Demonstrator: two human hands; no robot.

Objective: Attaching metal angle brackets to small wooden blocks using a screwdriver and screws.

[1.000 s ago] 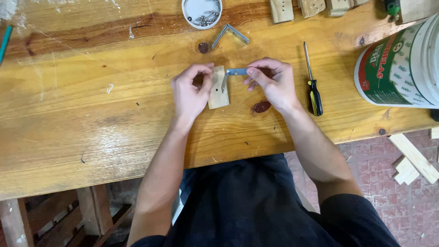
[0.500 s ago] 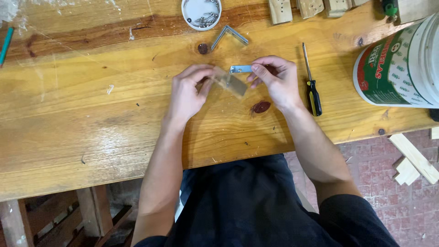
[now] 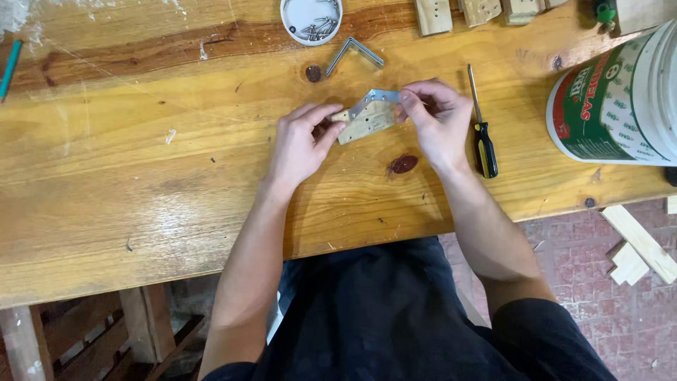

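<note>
I hold the small wood block (image 3: 368,121) over mid-table (image 3: 141,176), my left hand (image 3: 302,144) pinching its near end, its underside hidden. My right hand (image 3: 437,120) grips the metal bracket (image 3: 374,98) against its top edge; half a second ago the block lay flatter. The white bucket (image 3: 620,99), red-and-green label, is cut off at right.

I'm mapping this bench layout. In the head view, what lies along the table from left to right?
Teal pencil → left hand → small wooden block → right hand → screwdriver → white bucket.
</note>
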